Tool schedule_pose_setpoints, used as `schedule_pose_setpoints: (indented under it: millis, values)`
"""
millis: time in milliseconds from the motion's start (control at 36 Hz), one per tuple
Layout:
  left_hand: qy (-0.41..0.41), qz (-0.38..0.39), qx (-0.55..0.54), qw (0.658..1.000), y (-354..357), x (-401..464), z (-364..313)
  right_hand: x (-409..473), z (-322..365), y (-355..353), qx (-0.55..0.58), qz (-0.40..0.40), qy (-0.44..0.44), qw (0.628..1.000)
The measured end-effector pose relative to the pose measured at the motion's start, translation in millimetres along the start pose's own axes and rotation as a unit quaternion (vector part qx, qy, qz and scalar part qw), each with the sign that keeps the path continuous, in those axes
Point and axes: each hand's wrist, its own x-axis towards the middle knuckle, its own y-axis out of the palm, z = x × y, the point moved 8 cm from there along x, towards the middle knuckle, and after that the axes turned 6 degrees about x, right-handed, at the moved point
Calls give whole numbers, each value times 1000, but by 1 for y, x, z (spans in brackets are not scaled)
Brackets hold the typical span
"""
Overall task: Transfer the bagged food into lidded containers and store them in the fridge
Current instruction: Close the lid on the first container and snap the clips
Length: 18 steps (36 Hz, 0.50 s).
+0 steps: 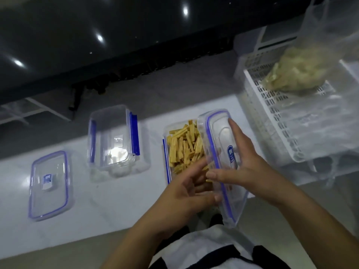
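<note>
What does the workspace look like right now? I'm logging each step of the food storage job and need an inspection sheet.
Surface: white counter, glossy.
Job's things: filled container of yellow sticks, uncovered; lid held tilted over its right side; empty container; spare lid flat at left; bagged food in white basket.
Clutter: nothing seen.
Grips: left hand pinches the lid's near edge; right hand holds the lid, fingers on top.
Cables: nothing seen.
Surroundings: dark glossy panel behind.

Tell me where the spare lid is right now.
In the head view, the spare lid lies flat on the white counter at far left, just left of the empty container.
</note>
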Motion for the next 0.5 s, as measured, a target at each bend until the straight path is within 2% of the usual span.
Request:
schedule_pose_setpoints:
  millis: [83, 139, 194, 250, 306, 389, 500]
  values:
    - [0, 2, 6, 1000, 2, 1, 2, 4, -2, -3, -37, 36, -23, 998]
    - [9, -45, 28, 999, -9, 2, 0, 10, -4, -4, -79, 34, -30, 996]
    - [16, -171, 68, 983, -39, 0, -2, 16, -10, -8, -100, 19, -26, 994]
    - [-5, -314, 83, 946, -75, -8, 4, 17, -19, -15, -85, 3, -10, 996]
    - [-54, -388, 101, 914, -102, -15, 18, 15, -30, -24, -59, -16, 2, 998]
    - [-134, -371, 71, 916, -119, -11, 44, 7, -44, -31, -49, -39, 20, 998]
    - [-173, -309, -2, 935, -125, 4, 70, -9, -59, -29, -30, -56, 50, 997]
